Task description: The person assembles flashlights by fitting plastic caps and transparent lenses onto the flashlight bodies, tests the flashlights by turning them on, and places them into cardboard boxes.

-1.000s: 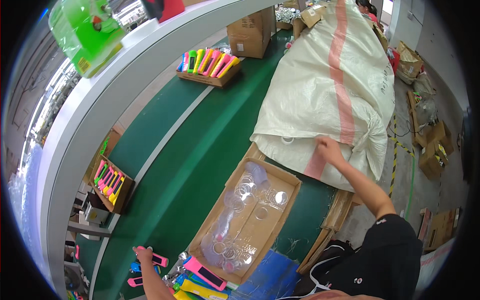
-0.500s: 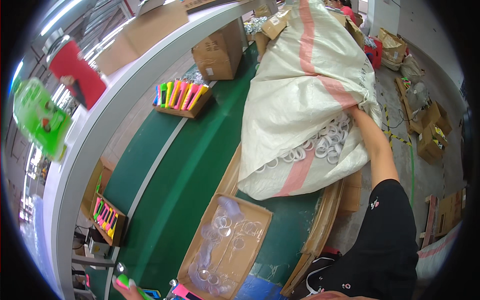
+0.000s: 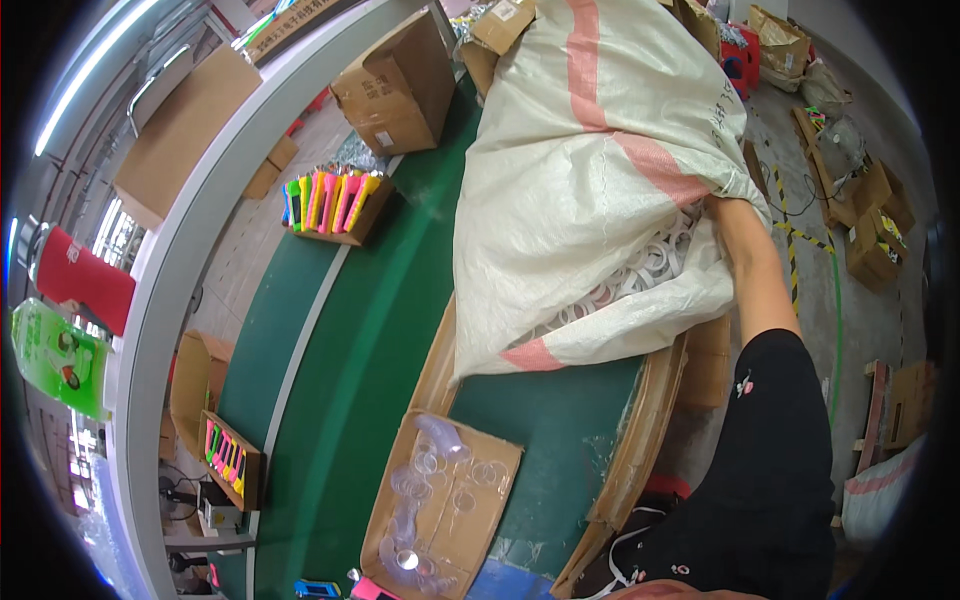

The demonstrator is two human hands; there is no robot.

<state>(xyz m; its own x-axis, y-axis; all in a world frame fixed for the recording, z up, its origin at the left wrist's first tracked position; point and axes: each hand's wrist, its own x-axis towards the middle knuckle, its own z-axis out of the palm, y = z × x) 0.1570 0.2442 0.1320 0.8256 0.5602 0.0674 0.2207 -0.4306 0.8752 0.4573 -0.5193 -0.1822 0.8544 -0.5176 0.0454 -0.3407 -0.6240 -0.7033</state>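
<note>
A large white woven sack with a pink stripe lies on the green workbench, its mouth facing right and toward me. Many white plastic rings show inside the opening. My right hand reaches in at the upper end of this mouth, under the fold of the sack. Its fingers are hidden by the cloth, so their grip cannot be seen. My left hand is out of view. Nearer to me, a shallow cardboard tray holds clear plastic rings, some stacked into curved rows.
Boxes of colourful small torch-like items stand along the bench's left side, with a brown carton behind. A grey frame curves past at left, bearing a green bottle and a red container. Cartons sit on the floor at right.
My left hand, with a green item in it, has left the view at the bottom. The sack's front flap sits higher, covering more rings. The whole view has shifted.
</note>
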